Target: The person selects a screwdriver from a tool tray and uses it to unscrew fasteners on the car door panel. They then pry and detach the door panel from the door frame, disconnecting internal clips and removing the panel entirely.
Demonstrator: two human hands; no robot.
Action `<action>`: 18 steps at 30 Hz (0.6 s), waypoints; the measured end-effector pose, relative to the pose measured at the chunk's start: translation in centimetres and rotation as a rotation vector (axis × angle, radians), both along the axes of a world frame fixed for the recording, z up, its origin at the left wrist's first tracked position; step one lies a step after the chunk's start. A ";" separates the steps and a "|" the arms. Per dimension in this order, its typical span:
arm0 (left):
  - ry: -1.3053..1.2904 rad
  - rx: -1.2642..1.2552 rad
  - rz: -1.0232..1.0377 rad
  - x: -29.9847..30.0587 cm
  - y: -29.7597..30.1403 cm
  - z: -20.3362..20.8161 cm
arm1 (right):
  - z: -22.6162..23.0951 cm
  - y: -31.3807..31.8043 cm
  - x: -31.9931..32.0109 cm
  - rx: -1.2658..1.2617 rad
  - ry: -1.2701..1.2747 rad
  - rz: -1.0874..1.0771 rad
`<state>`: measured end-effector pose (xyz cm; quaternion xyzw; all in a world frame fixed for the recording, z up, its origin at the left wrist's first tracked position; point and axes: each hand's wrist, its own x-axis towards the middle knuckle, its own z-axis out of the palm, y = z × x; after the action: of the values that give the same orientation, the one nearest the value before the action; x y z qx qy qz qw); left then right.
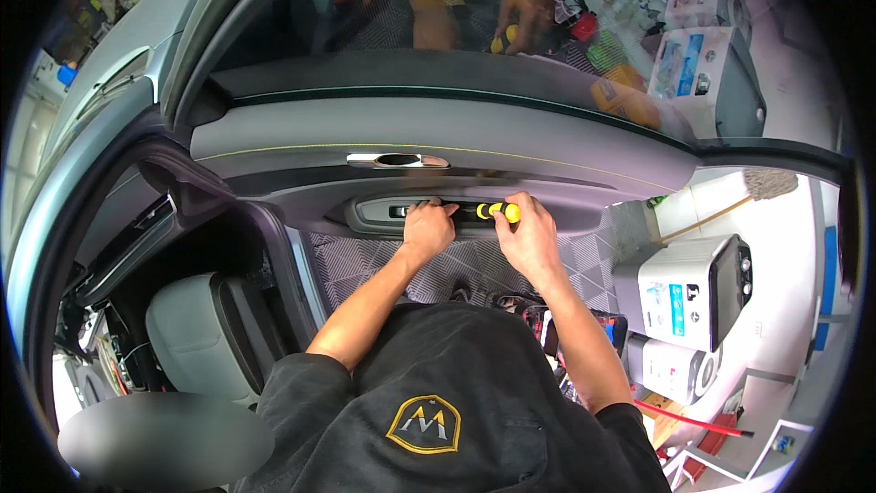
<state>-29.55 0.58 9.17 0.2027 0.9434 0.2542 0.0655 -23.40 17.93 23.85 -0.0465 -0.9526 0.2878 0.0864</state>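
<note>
While a yellow-and-black tool (pixel 502 212) is pinched between the thumb and fingers of the right hand (pixel 529 236), the armrest (pixel 370 211) of an opened car door (pixel 310 128) is touched by the left hand (pixel 429 230). The tool is held nearly level over the armrest's dark recess (pixel 466 212), just beside the left hand; its tip cannot be made out. It seems to be gripped close for fine control. The left hand is set down with fingers bent and thumb stretched toward the tool, probably so that the trim is steadied; whether anything is pinched there cannot be told.

The door is covered in grey and black, edged with yellow stitching (pixel 365 145) and fitted with a chrome-rimmed handle (pixel 361 161). Both hands are mirrored in the window glass (pixel 301 59). Below, the floor (pixel 584 265) is laid with ridged grey tiles. At right, two printed cartons (pixel 652 301) are set close together, with a broom (pixel 771 184) beyond; at left, a grey seat (pixel 187 333) is seen inside the pale blue car (pixel 91 132).
</note>
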 end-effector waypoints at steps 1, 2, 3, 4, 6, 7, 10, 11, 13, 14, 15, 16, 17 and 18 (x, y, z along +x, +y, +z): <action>0.028 0.015 0.005 0.2 -0.1 -0.1 | 0.0 -0.3 0.1 -0.002 -0.016 -0.019; 0.035 0.087 0.026 0.3 -0.3 -0.3 | 0.0 -0.7 0.1 -0.003 -0.032 -0.037; 0.041 0.159 0.048 0.5 -0.7 -0.4 | 0.1 -1.0 0.1 0.007 -0.040 -0.050; 0.047 0.231 0.067 0.6 -1.0 -0.5 | 0.1 -1.3 0.2 0.017 -0.048 -0.065; 0.009 0.310 0.046 0.8 -1.7 -0.6 | -0.2 -1.6 0.4 0.045 -0.033 -0.083; -0.006 0.348 0.040 0.8 -2.1 -0.6 | -0.5 -1.6 0.4 0.061 -0.008 -0.081; -0.002 0.403 0.000 0.8 -2.6 -0.7 | -0.6 -2.1 0.5 0.096 0.021 -0.080; 0.008 0.409 -0.008 0.7 -2.8 -0.8 | -0.5 -2.5 0.5 0.105 0.023 -0.078; 0.029 0.422 -0.024 0.5 -3.0 -0.9 | 0.3 -3.7 0.2 0.094 -0.055 -0.069; 0.034 0.423 -0.026 0.4 -3.1 -0.9 | 0.7 -4.1 0.0 0.089 -0.094 -0.065; 0.040 0.425 -0.027 0.3 -3.2 -1.0 | 1.0 -4.3 -0.4 0.157 -0.049 0.062; 0.046 0.427 -0.036 0.2 -3.3 -0.4 | 1.3 -4.2 -0.7 0.225 -0.003 0.181; -0.013 0.481 -0.038 0.1 -3.2 0.2 | 1.5 -4.2 -0.9 0.292 0.042 0.302; -0.072 0.535 -0.040 0.3 -2.9 0.9 | 1.4 -4.3 -0.9 0.211 -0.083 0.324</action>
<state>-29.29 -2.31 10.06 0.2221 0.8356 0.5000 0.0483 -24.29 13.64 25.22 0.1049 -0.9753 0.1942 0.0041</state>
